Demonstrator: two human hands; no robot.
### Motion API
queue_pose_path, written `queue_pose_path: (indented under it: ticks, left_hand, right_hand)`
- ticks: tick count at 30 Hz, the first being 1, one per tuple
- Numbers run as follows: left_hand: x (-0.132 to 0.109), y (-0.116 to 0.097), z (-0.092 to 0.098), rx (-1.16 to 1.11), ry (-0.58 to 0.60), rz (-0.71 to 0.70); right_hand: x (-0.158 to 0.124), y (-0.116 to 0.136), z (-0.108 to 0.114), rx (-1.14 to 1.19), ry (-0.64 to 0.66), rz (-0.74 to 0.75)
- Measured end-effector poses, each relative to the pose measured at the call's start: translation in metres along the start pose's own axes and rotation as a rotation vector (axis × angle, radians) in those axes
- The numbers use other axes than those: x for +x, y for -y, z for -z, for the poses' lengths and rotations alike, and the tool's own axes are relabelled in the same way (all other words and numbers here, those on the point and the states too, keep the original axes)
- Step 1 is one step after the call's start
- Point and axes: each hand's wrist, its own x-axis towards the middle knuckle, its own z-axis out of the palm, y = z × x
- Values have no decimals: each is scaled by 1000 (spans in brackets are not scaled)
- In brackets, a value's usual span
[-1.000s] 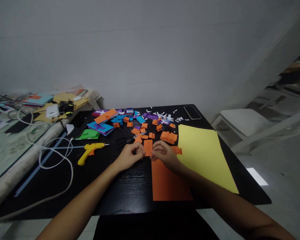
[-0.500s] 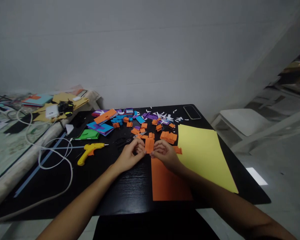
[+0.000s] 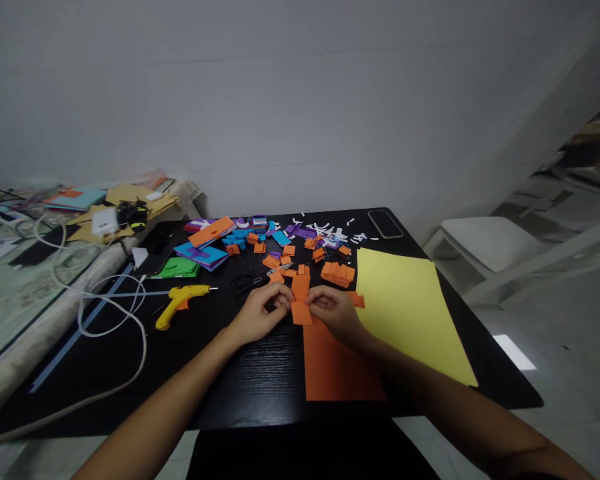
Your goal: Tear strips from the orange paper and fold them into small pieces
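Between my two hands is a small orange paper strip (image 3: 301, 313), creased across its middle and spread lengthwise toward me. My left hand (image 3: 264, 311) pinches its left edge near the crease. The fingers of my right hand (image 3: 334, 312) are closed on the right edge. Under my right wrist lies a larger orange sheet (image 3: 343, 373), partly covered by the forearm. Several small folded orange pieces (image 3: 289, 251) are scattered just beyond my hands, and a stack of orange strips (image 3: 338, 273) sits beyond my right hand.
A yellow glue gun (image 3: 180, 303) lies left of my hands, near a white cable (image 3: 143, 340). Dark-handled scissors (image 3: 245, 283) rest beyond my left hand. Yellow sheets (image 3: 410, 300) cover the right side. White paper scraps (image 3: 337, 235) and a phone (image 3: 385, 224) are at the back.
The orange paper strip has been unfolded: a lower panel now hangs toward me below the crease. Both hands stay nearly in place, still pinching its sides.
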Motion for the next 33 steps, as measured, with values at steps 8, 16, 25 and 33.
queue_pose_path:
  ticks: [8, 16, 25, 33]
  left_hand:
    - [-3, 4, -3, -49, -42, 23]
    - [-4, 4, -5, -10, -62, 26]
    - [-2, 4, -2, -63, 2, 42]
    - [-3, -2, -2, 102, -26, -89]
  right_hand:
    - [-2, 1, -4, 49, 11, -31]
    - [-2, -4, -3, 65, 4, -30]
    - [-1, 6, 1, 63, 19, -96]
    - [-1, 9, 0, 52, 16, -93]
